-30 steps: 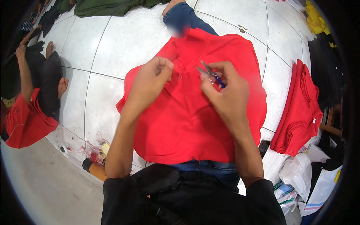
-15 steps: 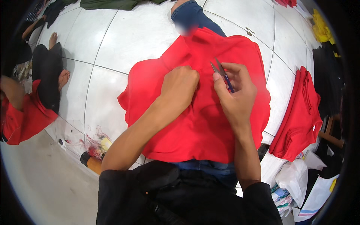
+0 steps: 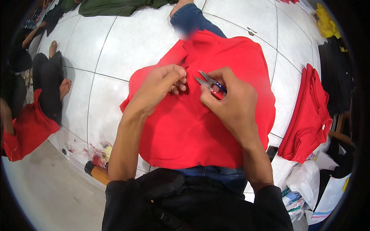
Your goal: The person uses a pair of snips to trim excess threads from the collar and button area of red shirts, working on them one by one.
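A red garment [image 3: 200,142] lies spread across my lap and legs. My right hand [image 3: 237,102] is closed around small thread snips [image 3: 214,86] with blue and red handles. Their two pointed blades are apart and point up and left, toward my other hand. Just left of the blades, above the cloth, my left hand [image 3: 165,82] has thumb and index finger pinched together. What the pinch holds, if anything, is too small to make out.
Folded red garments [image 3: 306,115] lie on the tiled floor at right, above white plastic bags [image 3: 304,177]. A dark phone-like object [image 3: 272,152] is beside my right forearm. Thread scraps [image 3: 99,156] lie at left. Another person [image 3: 32,119] sits at far left with red cloth.
My left hand has turned from a fist on the cloth to a raised pinch, fingertips showing. My right hand has brought the snips left and down, turning them so both handles show.
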Demonstrator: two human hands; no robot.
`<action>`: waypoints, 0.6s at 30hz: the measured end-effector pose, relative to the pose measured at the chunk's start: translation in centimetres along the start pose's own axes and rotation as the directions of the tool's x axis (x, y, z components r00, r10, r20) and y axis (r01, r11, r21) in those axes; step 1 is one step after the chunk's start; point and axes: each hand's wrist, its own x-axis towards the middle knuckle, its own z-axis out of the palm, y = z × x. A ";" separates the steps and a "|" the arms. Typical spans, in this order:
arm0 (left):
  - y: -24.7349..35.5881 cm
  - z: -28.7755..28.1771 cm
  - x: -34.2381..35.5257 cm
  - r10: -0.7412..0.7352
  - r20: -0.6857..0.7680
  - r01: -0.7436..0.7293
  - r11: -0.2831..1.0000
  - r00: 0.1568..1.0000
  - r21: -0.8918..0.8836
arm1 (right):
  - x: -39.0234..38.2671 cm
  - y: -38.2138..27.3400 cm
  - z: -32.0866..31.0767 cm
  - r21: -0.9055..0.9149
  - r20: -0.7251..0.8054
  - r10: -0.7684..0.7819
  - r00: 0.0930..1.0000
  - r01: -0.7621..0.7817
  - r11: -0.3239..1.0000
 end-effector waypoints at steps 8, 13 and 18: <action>0.9 0.1 -1.0 0.055 0.010 -0.056 0.993 0.998 0.104 | 0.7 -0.7 1.7 -0.059 0.037 -0.006 0.999 0.008 0.998; 0.0 -0.7 -1.7 0.087 0.094 -0.097 0.989 0.992 0.112 | 0.5 0.0 2.3 -0.083 0.069 -0.019 0.997 0.025 0.996; -1.8 -3.7 -6.7 0.144 -0.068 -0.158 0.950 0.987 -0.268 | 0.2 0.2 0.5 -0.010 -0.054 0.070 0.996 -0.070 0.997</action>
